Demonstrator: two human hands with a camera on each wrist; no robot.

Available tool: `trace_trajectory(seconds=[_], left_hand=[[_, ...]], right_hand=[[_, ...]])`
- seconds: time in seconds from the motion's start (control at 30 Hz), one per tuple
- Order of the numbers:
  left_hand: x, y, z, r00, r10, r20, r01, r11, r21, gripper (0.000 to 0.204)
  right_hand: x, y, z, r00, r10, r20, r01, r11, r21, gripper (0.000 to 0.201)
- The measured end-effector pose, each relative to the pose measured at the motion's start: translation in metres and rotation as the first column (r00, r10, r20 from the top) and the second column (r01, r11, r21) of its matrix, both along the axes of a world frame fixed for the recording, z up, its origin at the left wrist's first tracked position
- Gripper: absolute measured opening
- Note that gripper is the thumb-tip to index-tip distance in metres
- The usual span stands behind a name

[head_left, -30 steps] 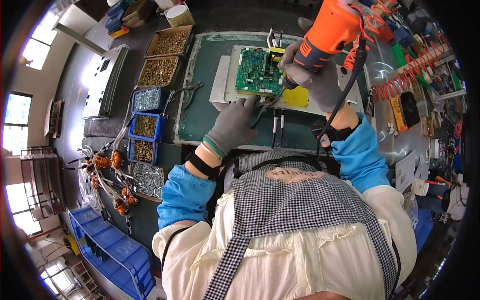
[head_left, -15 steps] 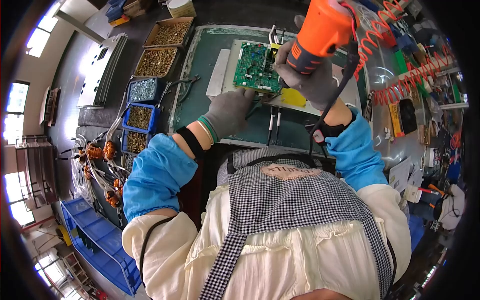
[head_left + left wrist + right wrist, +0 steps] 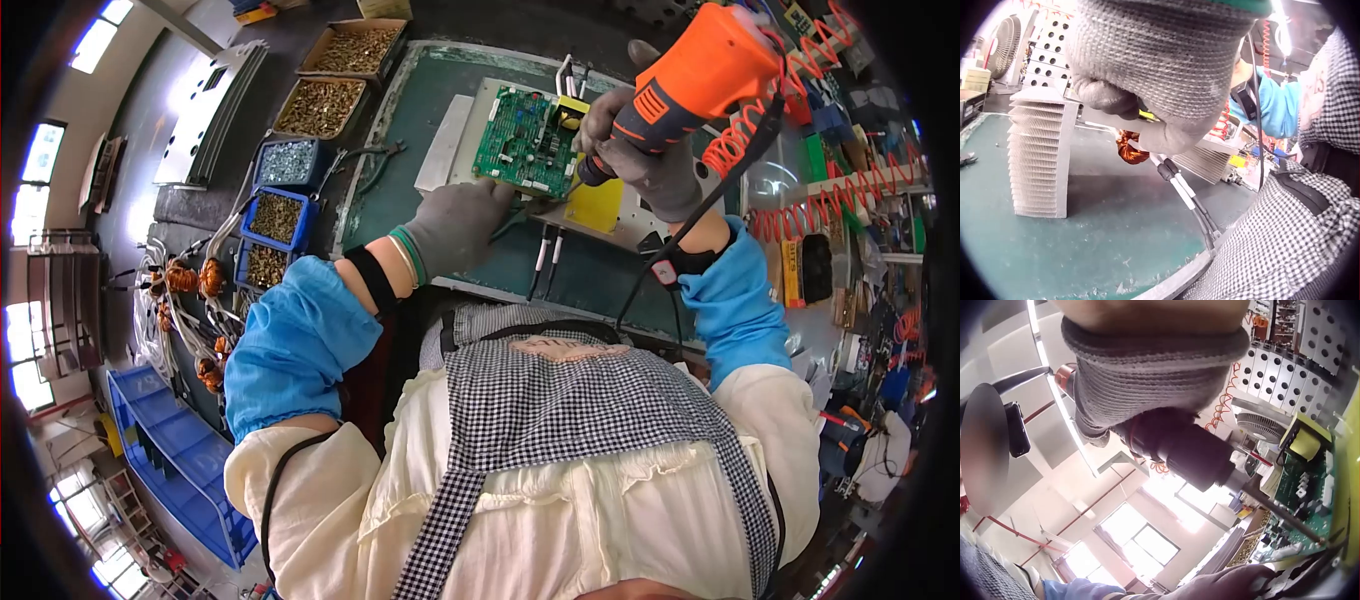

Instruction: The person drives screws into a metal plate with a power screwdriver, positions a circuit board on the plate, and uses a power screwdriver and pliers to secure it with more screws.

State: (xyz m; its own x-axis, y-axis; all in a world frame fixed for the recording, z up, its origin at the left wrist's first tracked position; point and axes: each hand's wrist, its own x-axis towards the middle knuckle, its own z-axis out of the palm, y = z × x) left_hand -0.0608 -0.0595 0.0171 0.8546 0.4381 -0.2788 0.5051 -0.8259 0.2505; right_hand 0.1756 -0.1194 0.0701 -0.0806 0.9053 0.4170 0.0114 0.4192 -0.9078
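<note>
My gloved right hand point(image 3: 655, 175) grips an orange electric screwdriver point(image 3: 700, 80). Its long bit point(image 3: 1285, 515) points down at the near edge of a green circuit board point(image 3: 515, 140), seen in the right wrist view. The board lies on a metal plate, with a yellow patch point(image 3: 597, 206) beside it. Below the plate, the left wrist view shows a finned heat sink point(image 3: 1041, 159) and a copper coil point(image 3: 1130, 150). My gloved left hand point(image 3: 460, 222) is at the board's near left corner, holding pliers point(image 3: 513, 222) whose jaws lie close to the bit; fingers partly hide them.
Bins of brass fittings point(image 3: 320, 108) and small blue bins point(image 3: 275, 218) of hardware line the left. Another pair of pliers point(image 3: 378, 160) lies on the green mat. Black-and-white cables point(image 3: 545, 262) hang from the plate's front. The screwdriver's cord point(image 3: 720, 190) runs past my right wrist.
My left hand has closed in on the board's corner, and that elbow has swung outward. The screwdriver's body now leans further right, its bit still by the board's edge. The head view has shifted.
</note>
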Motion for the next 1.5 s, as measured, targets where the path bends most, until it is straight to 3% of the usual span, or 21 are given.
trace_trajectory(seconds=[0.2,0.37,0.43,0.57,0.63,0.73,0.83,0.9,0.97,1.03,1.13,1.23,1.3,1.33,1.4,1.5], left_hand=[[0.002,0.006,0.003,1.000,-0.005,-0.022,0.004,0.999,-0.050,0.054],[-0.001,0.007,-0.002,1.000,0.001,0.019,-0.001,0.999,-0.042,0.058],[0.001,0.003,0.000,1.000,0.025,0.017,-0.024,0.998,-0.056,0.059],[0.001,0.000,0.001,0.998,0.068,0.010,-0.068,0.995,-0.070,0.061],[0.001,-0.003,0.005,0.995,0.094,0.020,-0.092,0.992,-0.082,0.062],[-0.001,-0.009,0.006,0.992,0.117,0.050,-0.112,0.989,-0.092,0.061],[0.001,-0.015,0.017,0.989,0.150,-0.012,-0.150,0.987,-0.065,0.057],[0.005,-0.021,0.022,0.985,0.162,-0.052,-0.165,0.985,-0.053,0.054],[0.006,-0.023,0.025,0.984,0.164,-0.064,-0.166,0.985,-0.039,0.052],[0.009,-0.024,0.037,0.981,0.170,-0.096,-0.172,0.985,-0.019,0.051],[0.010,-0.022,0.034,0.986,0.140,-0.088,-0.140,0.990,0.010,0.051],[0.006,-0.020,0.021,0.994,0.094,-0.048,-0.092,0.995,0.034,0.050],[0.003,-0.014,0.013,0.997,0.075,-0.014,-0.074,0.996,0.059,0.051],[0.003,-0.014,0.014,0.997,0.067,-0.025,-0.066,0.996,0.052,0.051],[0.003,-0.013,0.014,0.998,0.055,-0.044,-0.053,0.998,0.036,0.052],[0.002,-0.009,0.005,0.999,0.030,-0.040,-0.028,0.998,0.051,0.054]], right_hand=[[-0.007,0.001,0.007,0.987,0.163,0.003,-0.163,0.986,-0.045,0.089],[-0.007,0.016,0.000,0.957,0.261,-0.128,-0.263,0.965,0.004,0.092],[-0.006,0.019,-0.006,0.915,0.301,-0.268,-0.306,0.952,0.022,0.095],[-0.006,0.018,-0.008,0.886,0.387,-0.256,-0.380,0.921,0.079,0.099],[-0.002,0.023,-0.005,0.882,0.467,-0.070,-0.459,0.883,0.096,0.100],[-0.004,0.023,-0.006,0.863,0.502,-0.061,-0.496,0.863,0.099,0.103],[0.000,0.030,-0.017,0.833,0.523,-0.184,-0.493,0.850,0.184,0.098],[0.005,0.025,-0.010,0.873,0.425,-0.238,-0.408,0.905,0.117,0.086],[0.006,0.019,-0.009,0.884,0.365,-0.291,-0.354,0.931,0.091,0.061],[0.001,0.012,-0.011,0.896,0.370,-0.245,-0.347,0.929,0.131,0.051],[-0.008,0.001,-0.005,0.941,0.296,-0.166,-0.258,0.942,0.216,0.065],[-0.022,-0.021,-0.001,0.986,-0.001,-0.164,0.050,0.954,0.297,0.087],[-0.018,-0.028,0.011,0.959,-0.138,-0.248,0.213,0.927,0.308,0.050],[-0.015,-0.032,0.013,0.919,-0.154,-0.363,0.279,0.905,0.322,0.014],[-0.012,-0.045,0.021,0.832,-0.303,-0.465,0.475,0.822,0.314,0.015],[-0.007,-0.070,0.022,0.721,-0.527,-0.450,0.672,0.690,0.269,0.019]])
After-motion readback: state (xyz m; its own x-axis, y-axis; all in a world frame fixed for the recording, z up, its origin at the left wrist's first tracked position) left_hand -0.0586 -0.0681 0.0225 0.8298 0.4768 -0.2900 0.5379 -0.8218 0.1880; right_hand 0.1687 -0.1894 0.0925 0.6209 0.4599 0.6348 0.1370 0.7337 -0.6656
